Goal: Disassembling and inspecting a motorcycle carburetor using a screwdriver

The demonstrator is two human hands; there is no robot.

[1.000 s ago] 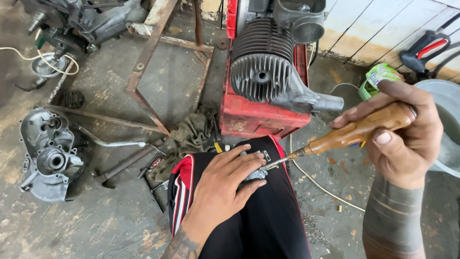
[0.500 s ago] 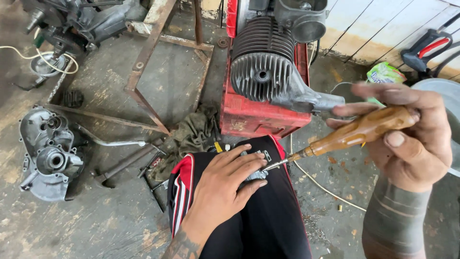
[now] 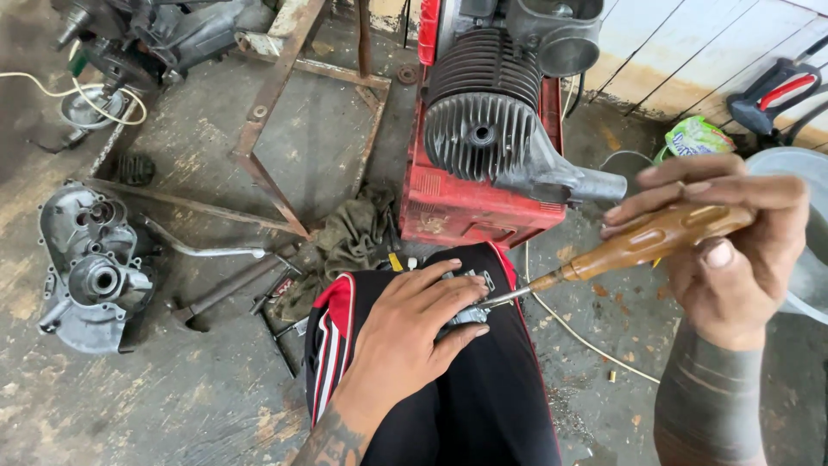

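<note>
My left hand [image 3: 410,332] lies flat on my knee, which is in black trousers with red and white stripes, and presses down a small grey metal part [image 3: 466,298]. My right hand [image 3: 729,246] grips the brown wooden handle of a screwdriver [image 3: 642,246]. Its thin steel shaft slants down to the left and its tip meets the small part under my left fingers. Most of that part is hidden by the hand.
A red small engine [image 3: 483,185] with a finned grey cylinder stands just beyond my knee. A grey engine casing [image 3: 86,267] lies at the left. A rusty metal frame [image 3: 276,82], an olive rag [image 3: 349,237], loose tools and a white bucket rim [image 3: 811,259] lie around.
My right hand has shifted slightly on the handle, fingers loosening and re-closing as the screwdriver turns. The left hand and the part stay in place.
</note>
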